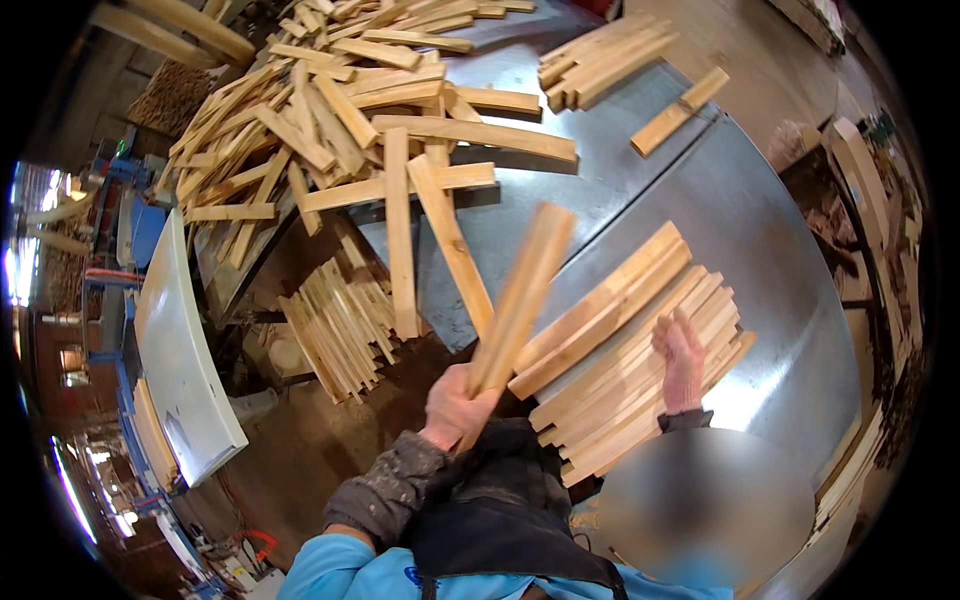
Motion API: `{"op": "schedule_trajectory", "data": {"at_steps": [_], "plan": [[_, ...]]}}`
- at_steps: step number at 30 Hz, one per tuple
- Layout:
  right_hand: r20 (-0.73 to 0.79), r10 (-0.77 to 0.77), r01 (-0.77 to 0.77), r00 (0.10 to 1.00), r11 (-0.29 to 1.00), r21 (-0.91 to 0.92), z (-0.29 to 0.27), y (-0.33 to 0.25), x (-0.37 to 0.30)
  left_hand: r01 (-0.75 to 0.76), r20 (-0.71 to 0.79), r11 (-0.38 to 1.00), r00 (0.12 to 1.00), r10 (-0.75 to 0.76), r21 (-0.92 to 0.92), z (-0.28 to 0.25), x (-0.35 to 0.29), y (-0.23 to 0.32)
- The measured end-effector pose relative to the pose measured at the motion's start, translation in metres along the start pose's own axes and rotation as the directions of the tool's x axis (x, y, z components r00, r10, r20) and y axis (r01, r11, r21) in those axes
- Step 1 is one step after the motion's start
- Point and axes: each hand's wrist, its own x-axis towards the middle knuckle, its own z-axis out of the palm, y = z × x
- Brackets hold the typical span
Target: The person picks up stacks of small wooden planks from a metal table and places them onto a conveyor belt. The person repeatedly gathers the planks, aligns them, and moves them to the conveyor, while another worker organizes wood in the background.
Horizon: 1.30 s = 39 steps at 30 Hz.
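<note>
My left hand [455,405] is closed around the lower part of a wooden strip [528,290], which slants up and to the right, smeared by motion; whether it is one piece or two pressed together I cannot tell. On the metal table, my right hand [682,365] lies over a row of wooden strips [620,395] set side by side, its fingers partly apart and touching the top of the row. Just beyond that row, a pair of thicker strips [605,305] lies parallel to it with a narrow gap between.
A big loose heap of strips [330,110] covers the far left. Another row of strips [610,55] and a single strip [680,112] lie on the far metal table top [800,290]. Lower left, more strips [340,325] are stacked near a pale panel [185,370].
</note>
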Motion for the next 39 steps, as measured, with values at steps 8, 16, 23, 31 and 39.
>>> {"op": "schedule_trajectory", "data": {"at_steps": [8, 16, 23, 31, 39], "plan": [[0.269, 0.190, -0.214, 0.944, 0.975, 0.062, 0.092, 0.073, -0.094, 0.294, -0.547, 0.954, 0.791, -0.274, -0.054, -0.154, -0.004, -0.216], [0.225, 0.500, -0.474, 0.836, 0.865, -0.163, 0.204, 0.116, -0.186, 0.624, -0.568, 0.770, 0.589, -0.575, -0.132, -0.275, 0.099, -0.386], [0.060, 0.689, -0.677, 0.722, 0.722, -0.145, 0.248, 0.180, -0.232, 0.837, -0.522, 0.546, 0.452, -0.723, -0.032, -0.320, 0.176, -0.468], [0.008, 0.763, -0.741, 0.647, 0.631, -0.231, 0.297, 0.182, -0.229, 0.606, -0.255, 0.591, 0.780, -0.571, 0.531, -0.321, 0.180, -0.566], [0.041, 0.743, -0.717, 0.668, 0.658, -0.229, 0.256, 0.214, -0.250, 0.620, -0.269, 0.590, 0.772, -0.575, 0.518, -0.327, 0.203, -0.625]]}}
